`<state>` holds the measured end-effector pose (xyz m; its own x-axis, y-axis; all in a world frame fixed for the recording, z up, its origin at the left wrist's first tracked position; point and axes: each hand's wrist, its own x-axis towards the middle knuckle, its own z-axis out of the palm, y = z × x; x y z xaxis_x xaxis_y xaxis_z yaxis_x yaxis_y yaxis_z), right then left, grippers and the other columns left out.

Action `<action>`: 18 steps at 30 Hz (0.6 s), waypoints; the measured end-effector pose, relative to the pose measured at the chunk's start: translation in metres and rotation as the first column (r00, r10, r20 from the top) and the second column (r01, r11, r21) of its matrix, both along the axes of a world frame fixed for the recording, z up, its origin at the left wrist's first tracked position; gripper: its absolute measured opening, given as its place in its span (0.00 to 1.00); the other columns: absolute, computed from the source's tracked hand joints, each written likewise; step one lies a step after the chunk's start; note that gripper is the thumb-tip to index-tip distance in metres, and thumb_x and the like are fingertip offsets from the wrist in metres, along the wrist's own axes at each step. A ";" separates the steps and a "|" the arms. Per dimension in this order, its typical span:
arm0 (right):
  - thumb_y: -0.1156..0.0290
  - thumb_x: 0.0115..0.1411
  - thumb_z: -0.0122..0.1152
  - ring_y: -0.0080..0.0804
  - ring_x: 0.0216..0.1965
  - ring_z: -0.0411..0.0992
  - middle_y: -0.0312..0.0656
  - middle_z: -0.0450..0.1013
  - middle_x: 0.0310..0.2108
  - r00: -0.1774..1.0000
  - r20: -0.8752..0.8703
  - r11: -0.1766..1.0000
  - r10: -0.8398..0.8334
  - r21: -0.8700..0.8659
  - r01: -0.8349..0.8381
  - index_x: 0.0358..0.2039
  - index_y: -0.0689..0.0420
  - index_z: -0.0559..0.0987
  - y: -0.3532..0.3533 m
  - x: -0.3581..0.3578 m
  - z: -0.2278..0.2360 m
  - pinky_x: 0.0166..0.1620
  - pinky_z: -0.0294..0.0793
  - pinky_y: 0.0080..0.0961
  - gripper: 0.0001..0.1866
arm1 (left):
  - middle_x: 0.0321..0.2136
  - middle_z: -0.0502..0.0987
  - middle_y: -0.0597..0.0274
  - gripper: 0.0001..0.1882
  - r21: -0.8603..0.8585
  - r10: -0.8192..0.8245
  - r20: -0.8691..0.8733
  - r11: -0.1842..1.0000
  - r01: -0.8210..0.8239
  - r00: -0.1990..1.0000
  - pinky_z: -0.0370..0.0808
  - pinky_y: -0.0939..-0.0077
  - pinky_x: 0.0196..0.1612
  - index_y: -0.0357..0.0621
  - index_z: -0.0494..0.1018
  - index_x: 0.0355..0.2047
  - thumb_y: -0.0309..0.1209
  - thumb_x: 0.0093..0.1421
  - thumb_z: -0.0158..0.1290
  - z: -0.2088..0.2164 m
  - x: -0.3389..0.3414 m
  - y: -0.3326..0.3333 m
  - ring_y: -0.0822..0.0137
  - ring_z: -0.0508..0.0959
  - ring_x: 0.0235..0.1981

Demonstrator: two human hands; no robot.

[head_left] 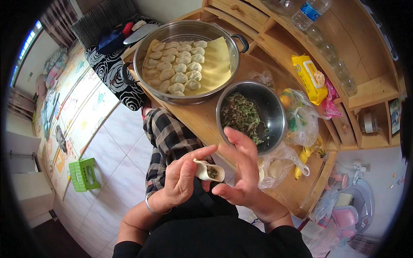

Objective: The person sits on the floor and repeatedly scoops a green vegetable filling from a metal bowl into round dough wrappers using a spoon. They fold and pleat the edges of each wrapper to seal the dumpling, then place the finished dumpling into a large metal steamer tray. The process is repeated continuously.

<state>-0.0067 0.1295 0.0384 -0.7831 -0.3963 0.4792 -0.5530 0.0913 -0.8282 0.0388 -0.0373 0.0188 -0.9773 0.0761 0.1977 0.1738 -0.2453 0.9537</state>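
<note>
Between my two hands is a half-folded dumpling (209,171), its pale wrapper pinched at the left end and gaping at the right, where green filling shows. My left hand (183,174) grips it by the pinched end, with a bracelet on the wrist. My right hand (241,167) is just right of the dumpling, fingers and thumb spread apart and slightly blurred. Beyond it stands a steel bowl (275,118) partly filled with chopped green filling (241,115). Farther left, a wide steamer pot (189,99) holds rows of finished dumplings (180,69) on a yellowish liner (216,60).
On the wooden desk (275,189) lie a clear bag of round wrappers (275,167), bananas (304,157), a plastic bag (303,124) and a yellow wipes pack (309,79). Shelves (361,99) rise behind. A green stool (84,175) stands on the tiled floor at left.
</note>
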 end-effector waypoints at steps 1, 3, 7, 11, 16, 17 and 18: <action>0.42 0.54 0.62 0.54 0.61 0.58 0.54 0.59 0.60 0.999 -0.025 0.995 0.043 0.092 -0.041 0.57 0.57 0.70 -0.001 -0.003 -0.001 0.61 0.56 0.45 0.38 | 0.29 0.78 0.61 0.25 0.016 -0.036 0.017 0.999 0.036 0.999 0.73 0.83 0.31 0.31 0.64 0.58 0.40 0.72 0.32 0.001 0.000 -0.001 0.75 0.76 0.24; 0.38 0.53 0.60 0.57 0.63 0.54 0.57 0.53 0.63 0.989 -0.060 0.955 0.136 0.275 -0.114 0.61 0.56 0.66 -0.005 -0.012 -0.003 0.62 0.55 0.47 0.43 | 0.33 0.79 0.58 0.25 -0.104 0.003 0.004 0.995 -0.002 1.000 0.73 0.81 0.37 0.30 0.64 0.58 0.38 0.72 0.33 -0.002 0.002 -0.002 0.72 0.77 0.31; 0.38 0.56 0.56 0.56 0.64 0.54 0.59 0.53 0.64 0.977 -0.102 0.943 0.188 0.298 -0.150 0.60 0.55 0.69 -0.011 -0.014 -0.006 0.63 0.53 0.46 0.40 | 0.36 0.79 0.53 0.24 -0.125 0.000 0.007 0.992 0.001 1.000 0.73 0.79 0.38 0.29 0.64 0.57 0.37 0.71 0.35 0.002 0.002 -0.001 0.69 0.78 0.33; 0.42 0.59 0.55 0.55 0.64 0.55 0.60 0.54 0.64 0.978 -0.011 0.953 0.209 0.227 -0.201 0.57 0.60 0.72 -0.014 -0.011 -0.002 0.64 0.53 0.44 0.36 | 0.40 0.78 0.49 0.23 -0.192 0.025 -0.067 0.981 -0.038 0.997 0.74 0.77 0.39 0.28 0.63 0.57 0.35 0.71 0.35 0.001 0.003 -0.002 0.65 0.80 0.35; 0.51 0.61 0.56 0.55 0.64 0.55 0.60 0.54 0.63 0.976 -0.022 0.946 0.216 0.252 -0.203 0.57 0.57 0.72 -0.016 -0.010 0.004 0.63 0.53 0.43 0.29 | 0.45 0.76 0.43 0.23 -0.224 0.097 -0.230 0.963 -0.150 0.968 0.75 0.73 0.40 0.26 0.62 0.57 0.34 0.70 0.36 -0.010 0.006 -0.002 0.59 0.81 0.36; 0.52 0.62 0.56 0.55 0.64 0.55 0.60 0.54 0.63 0.976 -0.026 0.946 0.217 0.252 -0.204 0.57 0.57 0.72 -0.016 -0.010 0.004 0.63 0.54 0.43 0.28 | 0.46 0.76 0.42 0.23 -0.223 0.089 -0.222 0.965 -0.139 0.971 0.75 0.72 0.40 0.26 0.61 0.57 0.34 0.70 0.37 -0.010 0.007 -0.003 0.59 0.80 0.35; 0.52 0.62 0.55 0.55 0.64 0.55 0.60 0.54 0.63 0.976 -0.022 0.947 0.218 0.245 -0.206 0.56 0.57 0.72 -0.016 -0.010 0.004 0.63 0.54 0.43 0.28 | 0.47 0.75 0.41 0.23 -0.220 0.080 -0.214 0.967 -0.128 0.973 0.75 0.72 0.39 0.25 0.61 0.57 0.33 0.70 0.37 -0.009 0.007 -0.004 0.59 0.80 0.35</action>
